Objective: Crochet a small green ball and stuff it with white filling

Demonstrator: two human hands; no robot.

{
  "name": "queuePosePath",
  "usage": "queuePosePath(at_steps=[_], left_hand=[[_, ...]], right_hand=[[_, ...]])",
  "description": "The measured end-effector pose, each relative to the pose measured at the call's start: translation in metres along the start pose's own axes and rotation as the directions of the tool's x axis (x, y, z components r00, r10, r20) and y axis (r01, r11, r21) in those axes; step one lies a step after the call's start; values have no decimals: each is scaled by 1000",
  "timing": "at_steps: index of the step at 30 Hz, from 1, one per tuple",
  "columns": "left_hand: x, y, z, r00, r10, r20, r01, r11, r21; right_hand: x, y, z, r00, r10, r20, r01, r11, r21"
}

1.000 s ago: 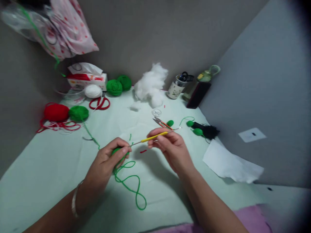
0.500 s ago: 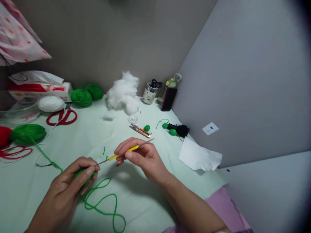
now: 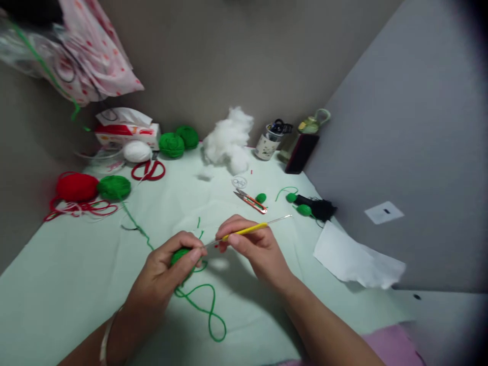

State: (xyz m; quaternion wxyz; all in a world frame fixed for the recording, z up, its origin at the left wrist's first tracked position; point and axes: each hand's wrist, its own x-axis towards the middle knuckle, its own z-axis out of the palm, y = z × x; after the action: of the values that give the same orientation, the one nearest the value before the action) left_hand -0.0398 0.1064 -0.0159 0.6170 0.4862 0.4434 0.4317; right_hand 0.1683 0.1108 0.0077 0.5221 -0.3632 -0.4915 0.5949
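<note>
A small green crocheted piece (image 3: 181, 257) is pinched in my left hand (image 3: 168, 269), partly hidden by the fingers. My right hand (image 3: 255, 249) grips a crochet hook (image 3: 246, 231) by its yellow handle. One metal end of the hook reaches to the green piece at my left fingertips; the other end points up to the right. Loose green yarn (image 3: 209, 310) loops on the table below my hands. Another strand runs from my left hand back to a green yarn ball (image 3: 114, 187) at the left.
Orange thread snips (image 3: 250, 201) and small green pieces (image 3: 304, 209) lie beyond my hands. White stuffing (image 3: 229, 142), red scissors (image 3: 148, 171), red yarn (image 3: 77, 187) and a tissue box (image 3: 127, 136) stand farther back. White paper (image 3: 354, 259) lies right, by the grey partition (image 3: 412, 137).
The camera view has turned left, so everything appears farther right. Both hands keep their hold, and the hook's near end stays at the green piece.
</note>
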Motion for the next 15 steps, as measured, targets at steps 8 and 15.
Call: queuePosePath(at_steps=[8, 15], left_hand=[[-2, 12, 2, 993, -117, 35, 119, 991, -69], [1, 20, 1, 991, -124, 39, 130, 967, -220]], right_hand=[[-1, -2, 2, 998, 65, -2, -64, 988, 140], [0, -4, 4, 997, 82, 0, -81, 990, 115]])
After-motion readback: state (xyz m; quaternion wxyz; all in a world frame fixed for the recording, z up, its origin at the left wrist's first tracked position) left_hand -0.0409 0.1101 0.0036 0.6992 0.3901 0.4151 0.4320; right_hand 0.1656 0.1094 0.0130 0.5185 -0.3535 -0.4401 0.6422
